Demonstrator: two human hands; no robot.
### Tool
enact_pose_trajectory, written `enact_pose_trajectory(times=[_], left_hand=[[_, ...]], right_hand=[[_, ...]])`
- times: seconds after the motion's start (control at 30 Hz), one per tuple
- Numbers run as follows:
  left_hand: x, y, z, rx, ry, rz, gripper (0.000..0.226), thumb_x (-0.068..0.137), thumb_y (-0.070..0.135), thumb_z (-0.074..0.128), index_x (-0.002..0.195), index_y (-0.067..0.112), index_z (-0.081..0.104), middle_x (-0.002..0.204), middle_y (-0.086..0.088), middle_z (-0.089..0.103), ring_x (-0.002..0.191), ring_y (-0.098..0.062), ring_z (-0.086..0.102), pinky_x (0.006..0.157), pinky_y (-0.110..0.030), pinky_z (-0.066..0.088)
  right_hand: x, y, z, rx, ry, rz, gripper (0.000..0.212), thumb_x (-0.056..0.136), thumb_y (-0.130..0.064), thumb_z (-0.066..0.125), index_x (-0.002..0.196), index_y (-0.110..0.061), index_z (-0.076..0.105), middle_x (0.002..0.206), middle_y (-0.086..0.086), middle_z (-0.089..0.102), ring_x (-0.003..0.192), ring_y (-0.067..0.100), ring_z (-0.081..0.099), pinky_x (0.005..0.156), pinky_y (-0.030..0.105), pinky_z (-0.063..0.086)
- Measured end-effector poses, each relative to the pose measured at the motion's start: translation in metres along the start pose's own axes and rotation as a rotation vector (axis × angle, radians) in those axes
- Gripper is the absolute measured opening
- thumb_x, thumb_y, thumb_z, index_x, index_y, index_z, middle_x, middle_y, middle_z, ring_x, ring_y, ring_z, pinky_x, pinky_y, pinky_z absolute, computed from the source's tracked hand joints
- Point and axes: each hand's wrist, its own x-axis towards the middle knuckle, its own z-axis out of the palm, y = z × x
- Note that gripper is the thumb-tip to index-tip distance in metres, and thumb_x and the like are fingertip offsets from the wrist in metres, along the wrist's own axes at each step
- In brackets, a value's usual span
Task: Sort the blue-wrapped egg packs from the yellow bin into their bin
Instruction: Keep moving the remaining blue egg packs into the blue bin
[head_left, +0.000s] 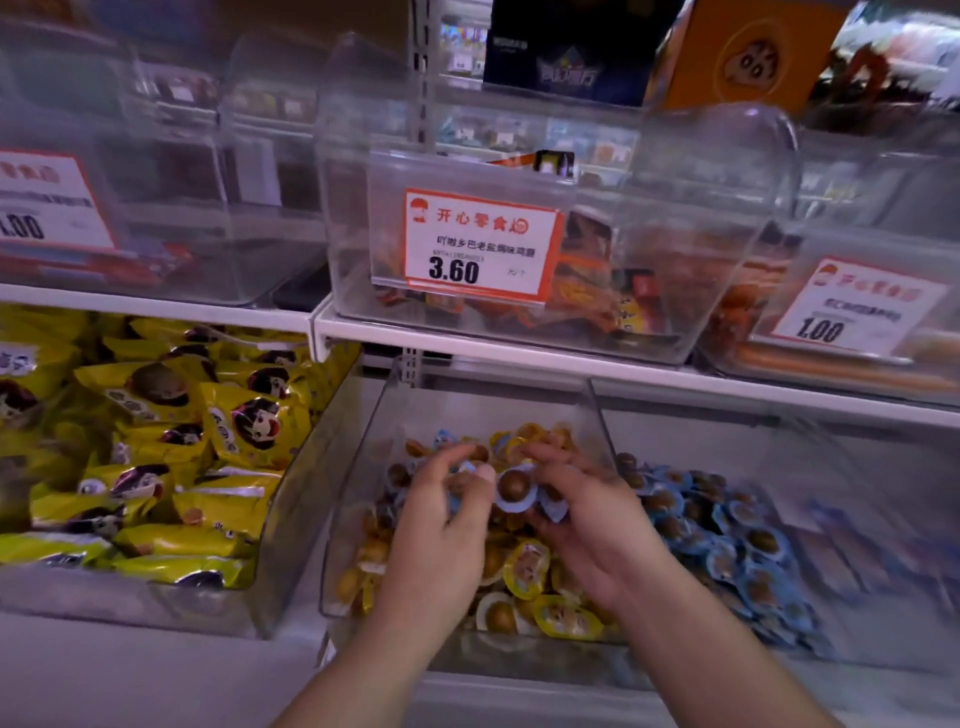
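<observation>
Both forearms are bare to the frame's edge, and the hands (519, 525) wear no gloves, rings or watch.

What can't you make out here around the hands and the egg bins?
Head view only:
- Blue-wrapped egg packs at the hands: count unclear, fingers of the left hand and right hand cover them.
- Left price tag: cut off by the frame edge.
- Small print on the 3.60 tag: too blurred.

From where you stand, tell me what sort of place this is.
Most likely a snack shop's bulk aisle: white shelves carry clear bins of wrapped snacks, each with a price tag, here reading 3.60, and bagged yellow snack packs fill one bin.
</observation>
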Motion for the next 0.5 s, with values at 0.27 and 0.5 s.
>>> enact_pose_trajectory(times=[0.27, 0.5], left_hand=[[-0.017, 0.005, 0.035, 0.281, -0.054, 0.324, 0.066, 0.097, 0.015, 0.051, 0.152, 0.045, 0.028, 0.145, 0.020, 0.046, 0.127, 0.006, 0.044, 0.098, 0.004, 0.024], [-0.023, 0.015, 0.056, -0.012, -0.212, 0.345, 0.084, 0.089, 0.050, 0.054, 0.155, 0.047, 0.002, 0.158, 0.030, 0.022, 0.146, 0.006, 0.022, 0.109, -0.005, 0.021]], right_hand=[[-0.037, 0.003, -0.004, 0.191, -0.156, 0.123, 0.028, 0.095, -0.026, 0.064, 0.116, -0.010, 0.073, 0.116, 0.009, 0.074, 0.112, 0.019, 0.069, 0.099, 0.034, 0.051], [-0.032, -0.036, -0.035, -0.070, -0.083, -0.134, 0.022, 0.094, -0.025, 0.068, 0.111, -0.012, 0.072, 0.106, 0.013, 0.076, 0.102, 0.027, 0.072, 0.093, 0.045, 0.057]])
